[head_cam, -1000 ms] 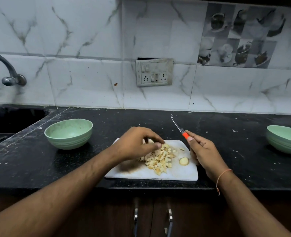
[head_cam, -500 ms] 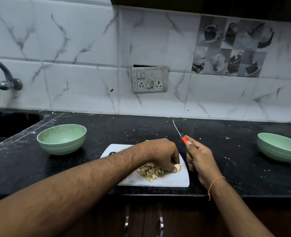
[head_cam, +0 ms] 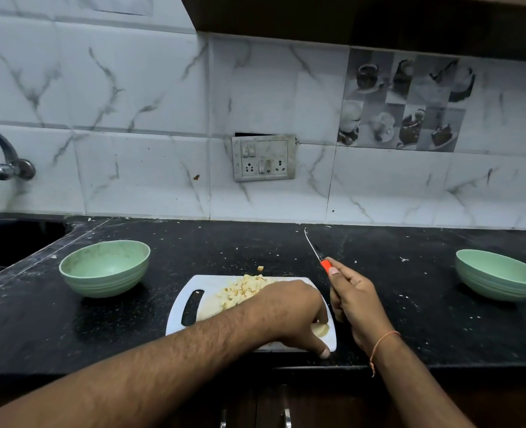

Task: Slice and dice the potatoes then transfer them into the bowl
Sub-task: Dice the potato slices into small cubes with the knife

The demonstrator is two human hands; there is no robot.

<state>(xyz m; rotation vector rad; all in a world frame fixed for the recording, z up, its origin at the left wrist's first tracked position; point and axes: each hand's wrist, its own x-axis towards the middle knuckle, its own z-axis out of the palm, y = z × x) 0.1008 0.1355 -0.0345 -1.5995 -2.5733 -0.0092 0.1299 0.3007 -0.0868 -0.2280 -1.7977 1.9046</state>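
Left hand [head_cam: 295,313]: reaches across the white cutting board [head_cam: 181,304], fingers curled down onto a pale potato slice [head_cam: 321,329] at the board's 4 o'clock corner; whether the grip pinches the slice or only presses it cannot be told.
Right hand [head_cam: 353,299]: just beside the board at 3 o'clock, grip closed round the orange handle of a knife [head_cam: 315,250], blade tilted up toward 11 o'clock, clear of the board.
Diced potato [head_cam: 243,290]: heap on the board's far half; one cube on the black table [head_cam: 255,242] just beyond.
Green bowl [head_cam: 104,268]: table, 9 o'clock of the board.
Second green bowl [head_cam: 499,276]: table, well apart at 3 o'clock.
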